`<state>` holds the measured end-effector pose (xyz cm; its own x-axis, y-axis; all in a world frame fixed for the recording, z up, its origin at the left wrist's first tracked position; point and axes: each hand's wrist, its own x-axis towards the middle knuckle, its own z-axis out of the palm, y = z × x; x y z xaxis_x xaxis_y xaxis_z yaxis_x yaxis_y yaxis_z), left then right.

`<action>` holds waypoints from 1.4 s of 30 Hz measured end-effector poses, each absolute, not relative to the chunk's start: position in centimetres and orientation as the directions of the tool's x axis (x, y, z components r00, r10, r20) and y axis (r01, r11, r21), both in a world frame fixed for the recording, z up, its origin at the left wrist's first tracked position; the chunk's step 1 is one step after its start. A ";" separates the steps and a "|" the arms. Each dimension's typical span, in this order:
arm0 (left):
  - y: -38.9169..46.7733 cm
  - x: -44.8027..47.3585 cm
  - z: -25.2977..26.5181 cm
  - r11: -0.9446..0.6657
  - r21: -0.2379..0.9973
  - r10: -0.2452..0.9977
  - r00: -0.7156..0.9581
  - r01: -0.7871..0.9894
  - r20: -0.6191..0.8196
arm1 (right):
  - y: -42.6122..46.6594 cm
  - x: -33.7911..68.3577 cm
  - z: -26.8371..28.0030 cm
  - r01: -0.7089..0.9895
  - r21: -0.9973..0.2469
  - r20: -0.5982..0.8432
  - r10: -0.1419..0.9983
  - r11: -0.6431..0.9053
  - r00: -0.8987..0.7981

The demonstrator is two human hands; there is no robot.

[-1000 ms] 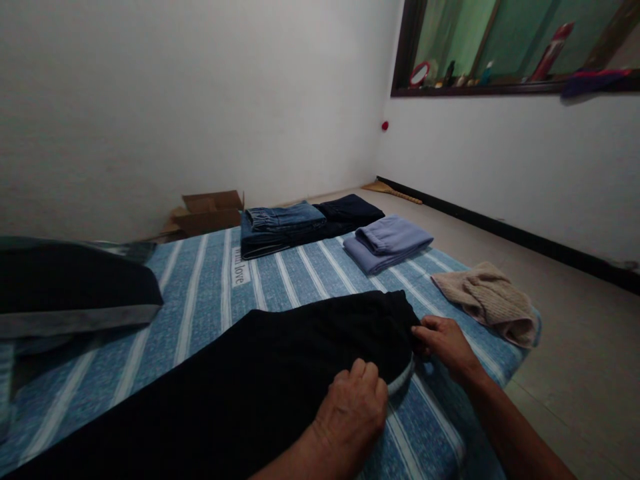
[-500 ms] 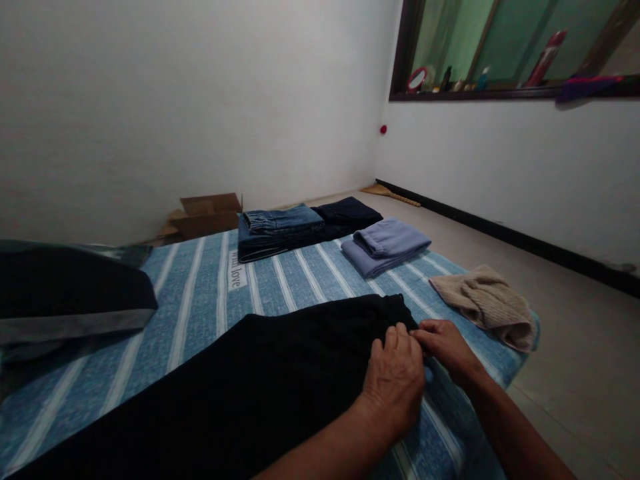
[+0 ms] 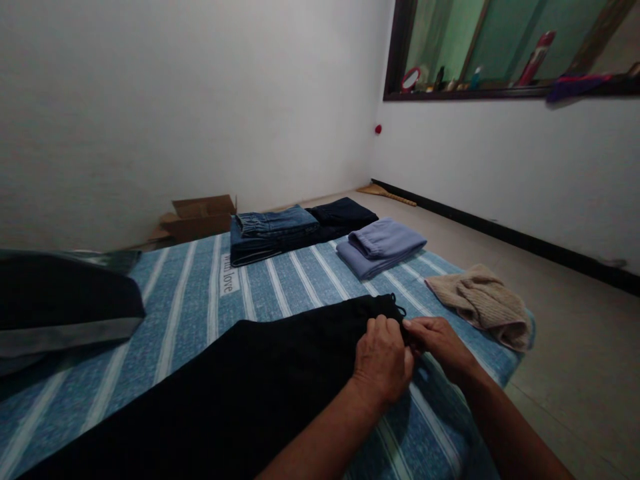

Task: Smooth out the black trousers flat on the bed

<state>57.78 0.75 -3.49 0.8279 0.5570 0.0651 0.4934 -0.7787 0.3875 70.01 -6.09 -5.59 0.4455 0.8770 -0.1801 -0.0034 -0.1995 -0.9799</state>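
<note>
Black trousers [image 3: 280,360] lie spread over a blue-and-white striped bed cover [image 3: 200,280], with the waist end towards the right. My left hand [image 3: 383,363] is closed, its fingers curled over the waistband. Right beside it, my right hand [image 3: 443,343] pinches at the waistband's edge with thumb and finger; what exactly sits in the pinch is hidden. A small dark cord loop [image 3: 399,307] sticks out from the waist corner just beyond my fingers.
Folded jeans [image 3: 277,221], dark folded trousers [image 3: 345,211] and a folded lavender garment [image 3: 383,245] lie farther back. A crumpled beige knit cloth [image 3: 483,303] rests near the right edge. Dark clothes [image 3: 65,293] are heaped at left. A cardboard box [image 3: 203,217] stands behind.
Both hands have shifted slightly left as the view turned a little. The cord loop at the waist corner shows more clearly now. My left fingers are curled tighter.
</note>
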 end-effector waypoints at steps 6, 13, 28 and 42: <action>0.8 58.1 -3.3 -0.763 0.385 0.568 0.823 0.518 0.019 | -6.0 69.6 -5.4 -0.031 -0.981 -0.188 0.882 -0.194 0.432; 2.9 57.6 -2.2 -0.717 0.451 0.620 0.782 0.531 0.067 | -5.1 70.6 -6.8 0.476 -0.847 0.157 0.743 -0.238 0.651; 6.1 57.4 -0.9 -0.557 0.684 0.781 0.577 0.472 0.238 | 0.6 70.9 -8.0 0.656 -0.560 0.116 0.737 -0.506 0.666; 3.4 56.6 -1.0 -0.831 0.397 0.535 0.755 0.390 0.379 | 0.4 72.6 -8.3 0.526 -0.752 0.092 0.727 -0.397 0.681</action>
<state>56.62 3.38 -1.02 0.7550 0.5350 0.3792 0.3898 -0.8311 0.3966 72.59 0.37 -8.30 0.6808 0.7267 0.0922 0.5260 -0.3974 -0.7519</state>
